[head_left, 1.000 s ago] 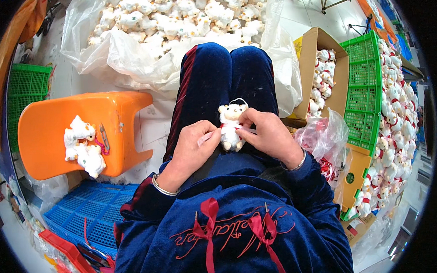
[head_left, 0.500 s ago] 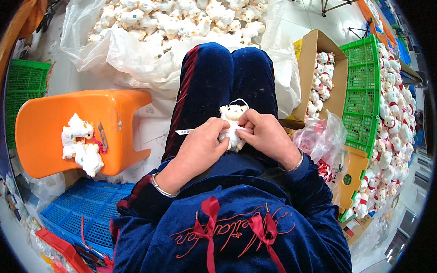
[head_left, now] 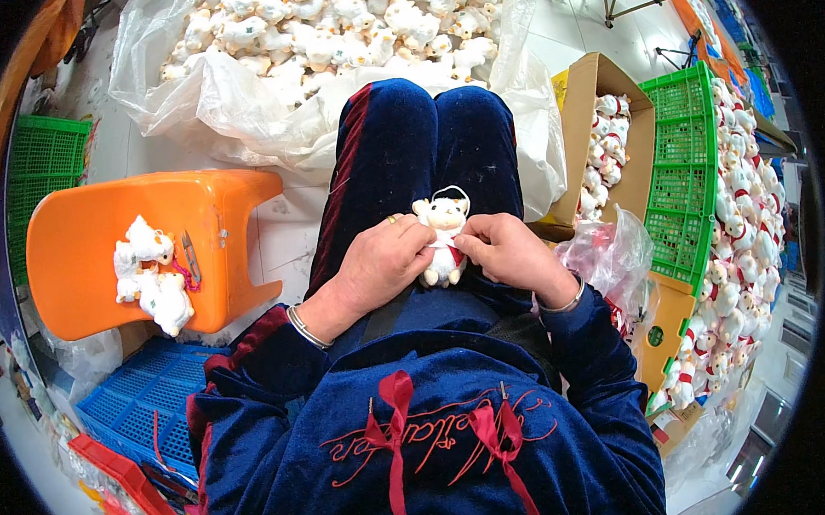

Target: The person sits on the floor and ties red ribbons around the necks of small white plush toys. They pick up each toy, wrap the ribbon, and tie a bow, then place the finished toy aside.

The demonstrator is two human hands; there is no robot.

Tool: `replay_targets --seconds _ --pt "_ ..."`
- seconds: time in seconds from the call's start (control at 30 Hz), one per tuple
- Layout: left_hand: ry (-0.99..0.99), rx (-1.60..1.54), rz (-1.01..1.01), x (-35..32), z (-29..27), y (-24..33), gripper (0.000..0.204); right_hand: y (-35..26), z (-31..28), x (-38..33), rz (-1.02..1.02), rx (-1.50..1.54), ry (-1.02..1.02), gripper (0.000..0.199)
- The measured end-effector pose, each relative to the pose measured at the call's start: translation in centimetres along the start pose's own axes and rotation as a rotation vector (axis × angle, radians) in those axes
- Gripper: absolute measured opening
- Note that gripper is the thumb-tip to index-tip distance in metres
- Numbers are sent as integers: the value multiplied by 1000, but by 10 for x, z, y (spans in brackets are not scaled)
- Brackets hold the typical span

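Note:
A small white plush toy (head_left: pixel 444 216) with a hanging loop on its head sits upright on my lap, facing up at me. A narrow ribbon (head_left: pixel 440 241), white on one side and red on the other, lies round its neck and over its chest. At the toy's left side, my left hand (head_left: pixel 383 263) is closed, with thumb and fingertips pinching the ribbon. My right hand (head_left: pixel 515 253) pinches the ribbon at the toy's other side. Both ribbon ends are mostly hidden by my fingers.
To the left, an orange stool (head_left: pixel 143 200) carries plush toys (head_left: pixel 161 301) and thread snips (head_left: pixel 191 256). Ahead is a clear plastic sheet (head_left: pixel 231 104) heaped with plush toys. At the right are a cardboard box (head_left: pixel 644 128), a green crate (head_left: pixel 681 190) and more red-scarfed toys (head_left: pixel 731 271).
The white strip that stuck out past my left hand no longer shows. Red now shows on the toy's chest, and my hands have moved slightly farther apart.

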State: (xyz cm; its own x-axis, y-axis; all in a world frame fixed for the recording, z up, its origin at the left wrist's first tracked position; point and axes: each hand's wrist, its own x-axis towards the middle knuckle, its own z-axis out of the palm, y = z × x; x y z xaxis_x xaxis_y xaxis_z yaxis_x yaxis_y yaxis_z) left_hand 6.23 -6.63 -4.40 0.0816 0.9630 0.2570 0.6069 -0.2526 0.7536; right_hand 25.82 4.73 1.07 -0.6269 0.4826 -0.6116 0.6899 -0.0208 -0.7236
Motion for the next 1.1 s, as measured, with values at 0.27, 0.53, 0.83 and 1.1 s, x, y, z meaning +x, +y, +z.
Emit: replay_targets --seconds 0.27,0.53,0.83,1.1 --pt "69 -70 -27 0 6 3 17 5 -1 5 88 796 -269 33" --pt "84 7 11 1 9 5 11 21 19 -15 19 578 -267 29" --pt "147 -129 -54 -4 7 5 12 13 40 -24 -212 -105 289 80" --pt "228 -287 -7 1 2 19 14 17 42 -9 -342 237 274 84"
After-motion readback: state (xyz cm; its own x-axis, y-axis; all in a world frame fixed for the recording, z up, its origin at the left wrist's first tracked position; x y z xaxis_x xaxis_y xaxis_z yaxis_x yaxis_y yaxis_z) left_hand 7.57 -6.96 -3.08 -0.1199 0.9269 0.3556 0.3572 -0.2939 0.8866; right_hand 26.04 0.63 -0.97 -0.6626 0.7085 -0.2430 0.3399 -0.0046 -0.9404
